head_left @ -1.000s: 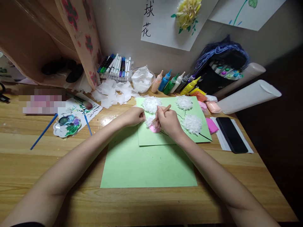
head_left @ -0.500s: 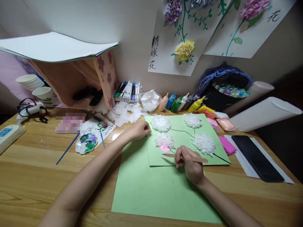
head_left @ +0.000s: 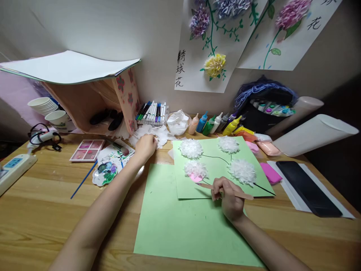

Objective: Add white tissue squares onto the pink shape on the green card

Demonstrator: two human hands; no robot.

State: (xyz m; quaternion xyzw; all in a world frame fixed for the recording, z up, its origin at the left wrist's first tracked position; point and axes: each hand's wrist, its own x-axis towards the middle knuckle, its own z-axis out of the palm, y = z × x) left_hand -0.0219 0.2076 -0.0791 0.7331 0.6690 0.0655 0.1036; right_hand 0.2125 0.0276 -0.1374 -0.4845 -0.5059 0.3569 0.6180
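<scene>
My left hand (head_left: 146,146) reaches to the loose white tissue paper scraps (head_left: 162,135) at the back of the table. Its fingers are curled together and their tips are hidden, so what they pinch, if anything, does not show. In my right hand (head_left: 229,197) lies a flat wooden stick (head_left: 244,195) with a dark pointed tip, held over the smaller green sheet (head_left: 214,167). Several fluffy white paper flowers (head_left: 243,171) sit on that sheet, with thin black stem lines. A pink patch (head_left: 195,177) shows at the lower left flower, close to the stick's tip.
A larger green sheet (head_left: 180,229) lies partly beneath the smaller one. Behind are a bowl of white tissue (head_left: 178,122), paint bottles (head_left: 209,126) and markers (head_left: 153,113). A paint palette (head_left: 104,174) and brush (head_left: 84,180) lie left; a black phone (head_left: 308,188) lies right.
My left hand has left the edge of the smaller green sheet and moved left and back to the tissue scraps. My right hand with the stick has shifted slightly right in view.
</scene>
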